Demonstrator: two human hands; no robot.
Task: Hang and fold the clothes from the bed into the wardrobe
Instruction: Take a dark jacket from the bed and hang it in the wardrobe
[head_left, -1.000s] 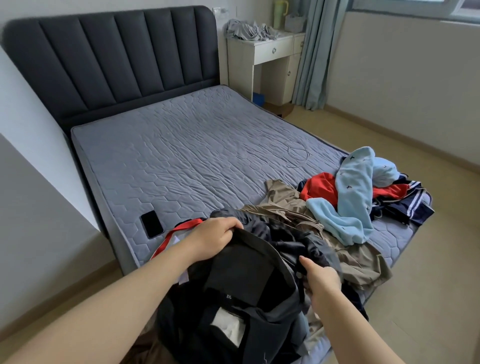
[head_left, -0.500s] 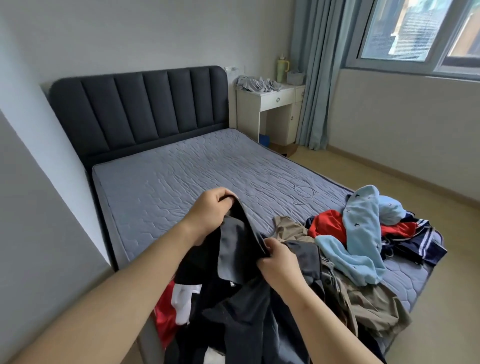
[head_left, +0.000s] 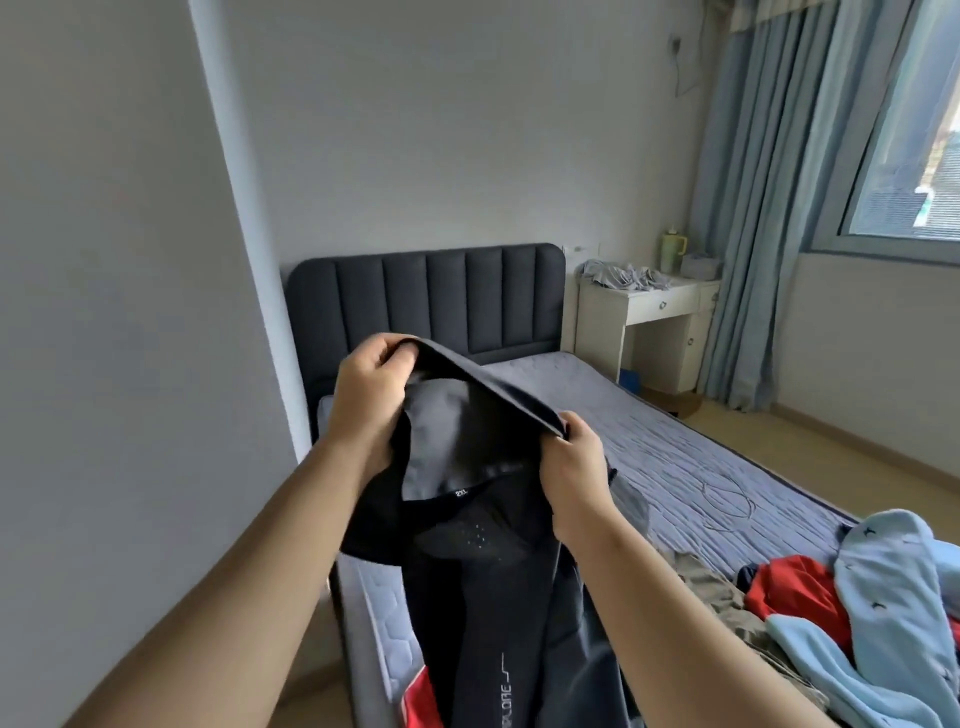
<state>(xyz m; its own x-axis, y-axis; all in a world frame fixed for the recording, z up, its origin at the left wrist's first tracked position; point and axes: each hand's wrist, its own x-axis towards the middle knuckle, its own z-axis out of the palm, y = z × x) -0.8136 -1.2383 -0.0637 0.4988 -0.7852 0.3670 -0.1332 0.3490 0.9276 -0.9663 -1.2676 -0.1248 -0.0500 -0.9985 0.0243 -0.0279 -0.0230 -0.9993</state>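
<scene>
Frame centre: left hand (head_left: 370, 402) and right hand (head_left: 574, 470) each pinch the collar edge of a black jacket (head_left: 483, 566), holding it raised over the bed (head_left: 670, 467), evidently to open it for hanging. Remaining clothes (head_left: 852, 618) lie lower right.

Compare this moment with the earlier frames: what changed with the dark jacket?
The left hand and right hand raised the dark jacket up from the bed, its collar edge now stretched between them; both kept gripping. The clothes pile stayed put.
</scene>
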